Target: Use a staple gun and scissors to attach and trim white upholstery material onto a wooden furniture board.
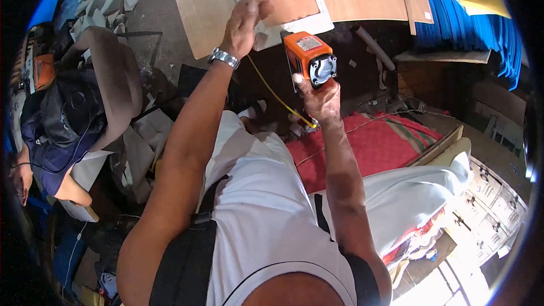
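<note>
My right hand grips an orange staple gun, apparently air-powered, with a black and silver cap toward me. The gun's nose is at the near edge of a white slotted strip frame lying on a plywood sheet. My left hand, a metal watch on its wrist, is over the frame's left strip, fingers stretched to the right and slightly blurred. Whether its fingertips touch the board I cannot tell. A thin yellow hose curves from below my left hand to below my right hand.
Another person in dark clothes is close on my left, beside crumpled pale sheets. Blue strips hang at the far right. A red cloth lies beyond my right leg. A cardboard tube lies near the board.
</note>
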The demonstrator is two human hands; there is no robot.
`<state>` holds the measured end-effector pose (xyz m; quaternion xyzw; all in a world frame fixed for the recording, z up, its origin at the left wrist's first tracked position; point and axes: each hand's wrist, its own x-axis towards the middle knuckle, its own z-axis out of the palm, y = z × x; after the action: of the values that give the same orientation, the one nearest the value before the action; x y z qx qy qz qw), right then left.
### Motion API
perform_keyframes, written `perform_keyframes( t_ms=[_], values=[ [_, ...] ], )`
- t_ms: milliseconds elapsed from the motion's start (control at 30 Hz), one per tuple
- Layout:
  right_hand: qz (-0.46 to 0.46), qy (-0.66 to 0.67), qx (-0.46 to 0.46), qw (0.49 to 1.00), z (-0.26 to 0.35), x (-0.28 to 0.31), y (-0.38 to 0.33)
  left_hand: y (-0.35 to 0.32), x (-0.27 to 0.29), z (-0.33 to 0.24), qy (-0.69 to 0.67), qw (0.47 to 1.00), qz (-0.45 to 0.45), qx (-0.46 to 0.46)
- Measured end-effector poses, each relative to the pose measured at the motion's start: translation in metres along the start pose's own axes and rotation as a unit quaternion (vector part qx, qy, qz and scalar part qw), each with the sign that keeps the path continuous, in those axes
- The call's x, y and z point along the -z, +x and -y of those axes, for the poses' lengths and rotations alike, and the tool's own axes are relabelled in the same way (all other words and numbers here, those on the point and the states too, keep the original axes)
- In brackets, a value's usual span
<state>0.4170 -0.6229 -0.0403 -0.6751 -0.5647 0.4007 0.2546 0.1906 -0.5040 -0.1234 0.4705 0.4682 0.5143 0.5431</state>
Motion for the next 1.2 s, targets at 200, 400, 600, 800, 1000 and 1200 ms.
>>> perform_keyframes(
  t_ms=[200,400,600,800,1000,1200],
  values=[
    [0.042,-0.042,-0.015,0.998,0.009,-0.004,0.001,-0.005,0.008,-0.020,-0.077,0.994,-0.012,0.078],
    [0.052,-0.027,-0.011,0.998,0.017,-0.006,-0.002,0.002,0.017,-0.017,-0.150,0.986,-0.010,0.068],
    [0.045,-0.125,0.036,0.990,0.003,-0.026,-0.008,0.012,0.021,-0.035,-0.222,0.964,-0.041,0.142],
    [0.223,-0.188,0.137,0.947,-0.014,-0.017,-0.067,0.041,0.047,-0.068,-0.117,0.961,-0.026,0.250],
    [0.194,-0.045,-0.061,0.978,-0.096,-0.070,-0.137,0.080,0.018,-0.079,0.369,0.926,0.083,-0.005],
    [0.020,0.089,-0.270,0.959,-0.157,-0.084,-0.201,0.017,-0.037,-0.056,0.738,0.336,0.448,-0.378]
  ],
)
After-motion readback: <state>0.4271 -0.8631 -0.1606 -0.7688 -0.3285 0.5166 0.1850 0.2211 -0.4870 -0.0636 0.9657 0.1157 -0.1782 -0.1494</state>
